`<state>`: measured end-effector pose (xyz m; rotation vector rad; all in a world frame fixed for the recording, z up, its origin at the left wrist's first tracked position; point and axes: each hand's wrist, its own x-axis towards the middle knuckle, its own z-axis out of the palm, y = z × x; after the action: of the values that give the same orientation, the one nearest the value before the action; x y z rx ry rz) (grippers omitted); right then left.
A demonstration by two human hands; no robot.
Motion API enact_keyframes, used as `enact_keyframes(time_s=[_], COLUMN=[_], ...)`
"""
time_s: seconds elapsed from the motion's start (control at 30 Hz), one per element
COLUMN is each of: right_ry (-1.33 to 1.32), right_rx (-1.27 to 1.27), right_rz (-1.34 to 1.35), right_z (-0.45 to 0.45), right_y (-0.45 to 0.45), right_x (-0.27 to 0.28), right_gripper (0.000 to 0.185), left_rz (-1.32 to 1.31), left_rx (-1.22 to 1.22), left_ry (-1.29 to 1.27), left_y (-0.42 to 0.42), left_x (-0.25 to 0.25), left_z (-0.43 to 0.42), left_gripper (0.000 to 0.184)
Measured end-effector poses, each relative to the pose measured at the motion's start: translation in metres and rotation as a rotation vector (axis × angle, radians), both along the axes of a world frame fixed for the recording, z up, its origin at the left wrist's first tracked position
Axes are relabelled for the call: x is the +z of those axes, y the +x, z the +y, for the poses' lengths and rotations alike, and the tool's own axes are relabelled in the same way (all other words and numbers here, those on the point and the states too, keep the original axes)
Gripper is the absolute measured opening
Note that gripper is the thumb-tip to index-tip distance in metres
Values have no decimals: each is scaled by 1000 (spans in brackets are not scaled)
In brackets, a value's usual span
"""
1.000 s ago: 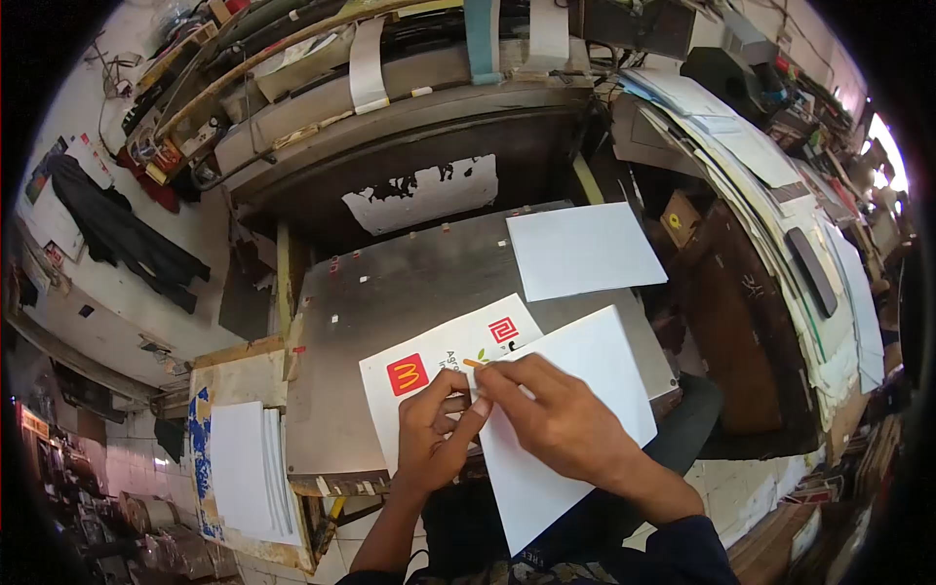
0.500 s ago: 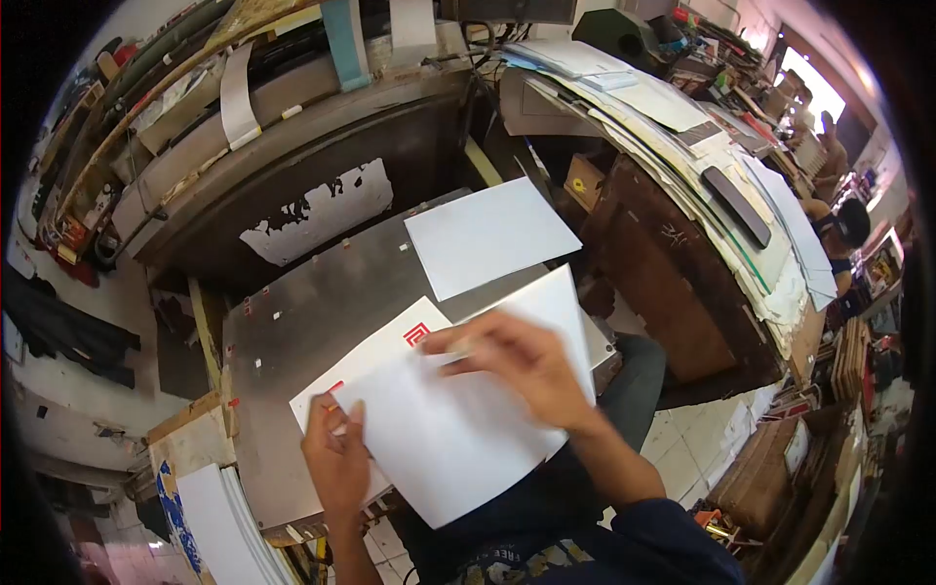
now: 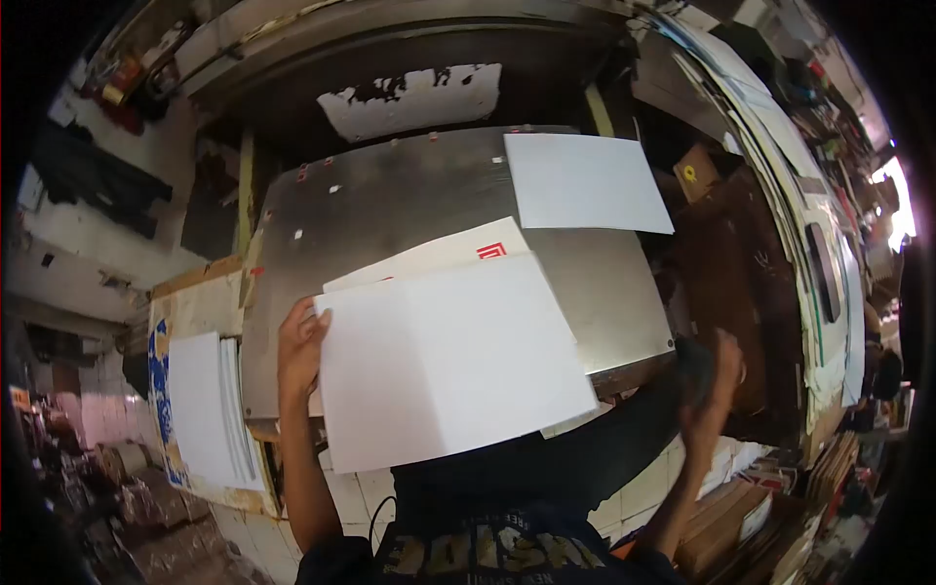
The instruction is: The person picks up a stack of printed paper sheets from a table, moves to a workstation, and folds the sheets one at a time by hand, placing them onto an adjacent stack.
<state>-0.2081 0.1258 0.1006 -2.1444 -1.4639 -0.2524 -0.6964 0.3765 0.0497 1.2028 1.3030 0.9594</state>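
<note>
A large blank white sheet (image 3: 448,361) lies over the near edge of the metal tabletop, pinched at its left corner by my left hand (image 3: 304,336). Under it shows the upper part of a printed sheet (image 3: 429,255) with a red square logo. Away from the paper, at the right near my knee, is my right hand (image 3: 719,380); it is blurred, and whether it holds anything is unclear. Another white sheet (image 3: 588,183) rests at the tabletop's back right.
The metal tabletop (image 3: 390,205) bears small white and red bits. On the left, a side board (image 3: 200,288) carries a white paper stack (image 3: 200,409). Layered sheets with a dark oblong object (image 3: 824,273) lie at the right, beside a brown wooden panel (image 3: 726,292).
My right hand has left the paper and moved far right. The blank sheet now covers most of the printed one, with my left hand at its corner. The view has shifted.
</note>
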Motion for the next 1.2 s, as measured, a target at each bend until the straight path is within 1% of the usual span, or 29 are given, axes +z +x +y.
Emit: enact_keyframes(time_s=[0.03, 0.1, 0.13, 0.17, 0.2, 0.23, 0.27, 0.3, 0.33, 0.37, 0.43, 0.47, 0.5, 0.53, 0.57, 0.6, 0.63, 0.67, 0.7, 0.73, 0.77, 0.8, 0.87, 0.9, 0.97, 1.0, 1.07, 1.13, 1.2], right_ry=[-103, -164, -77, 4, 78, 104, 126, 139, 119, 181, 214, 232, 251, 299, 281, 258, 239, 251, 245, 158, 70, -12, -41, -64, -41, -72, -105, -151, -143], right_rx=[101, 295, 375, 456, 584, 589, 602, 608, 748, 752, 829, 691, 546, 604, 617, 534, 449, 497, 503, 498, 494, 485, 492, 490, 492, 471, 447, 432, 437], right_rz=[2, 214, 241, 271, 320, 373, 545, 721, 632, 581, 664, 785, 897, 1009, 1014, 1050, 1083, 1063, 1063, 1095, 1125, 1154, 1167, 1181, 1217, 1204, 1189, 1189, 1182], right_z=[26, 65, 81, 96, 108, 116, 121, 127, 141, 145, 147, 150, 154, 160, 163, 167, 171, 177, 179, 180, 182, 181, 180, 179, 178, 177, 176, 178, 179], right_y=[-26, -61, -61, -62, -58, -65, -70, -74, -57, -54, -63, -71, -78, -79, -83, -87, -90, -94, -95, -96, -95, -93, -91, -94, -97, -98, -96, -94, -94], right_x=[10, 21, 18, 14, 18, 24, 28, 29, 23, 9, 15, 12, 8, 1, -2, -5, -8, -14, -19, -24, -30, -35, -45, -48, -54, -54, -56, -56, -58], right_gripper=[88, 77, 75, 73, 57, 36, 33, 37, 37, 37, 29, 28, 27, 28, 28, 29, 30, 31, 31, 31, 30, 29, 30, 31, 31, 31, 31, 29, 28], left_rz=[-95, -146, -200, -199, -250, -302, -303, -317, -331, -329, -134, -374, -251, -102, 47, 43, 131, 220, 219, -8, -235, -236, -180, -179, 18, 19, 46, 61, 80], left_rx=[-60, -94, -122, -96, -76, -52, -13, -2, 8, 44, -144, -170, -223, -246, -274, -259, -253, -248, -241, -92, 59, 67, -61, -56, -170, -170, -210, -229, -248], left_ry=[-80, -162, -194, -198, -213, -222, -222, -229, -234, -238, 9, -125, -157, -111, -65, -69, 59, 188, 186, 157, 127, 127, -23, -26, 71, 65, 98, 95, 91], left_y=[4, 17, 21, 24, 29, 32, 34, 34, 29, 19, 1, -4, -13, -19, -24, -27, -27, -25, -18, -7, -2, -6, -19, -23, -31, -33, -34, -36, -37], left_x=[0, 3, 3, 6, 14, 22, 32, 43, 49, 49, 50, 56, 56, 53, 51, 47, 40, 35, 30, 26, 23, 20, 15, 12, 4, 2, -1, -1, -1], left_z=[-2, -8, -10, -17, -23, -28, -34, -39, -42, -43, -48, -57, -59, -61, -64, -65, -64, -64, -67, -73, -78, -82, -89, -91, -93, -94, -93, -93, -93], left_gripper=[26, 29, 30, 30, 30, 31, 31, 31, 31, 31, 36, 46, 46, 45, 44, 44, 38, 36, 36, 35, 38, 38, 51, 51, 57, 57, 65, 66, 66])
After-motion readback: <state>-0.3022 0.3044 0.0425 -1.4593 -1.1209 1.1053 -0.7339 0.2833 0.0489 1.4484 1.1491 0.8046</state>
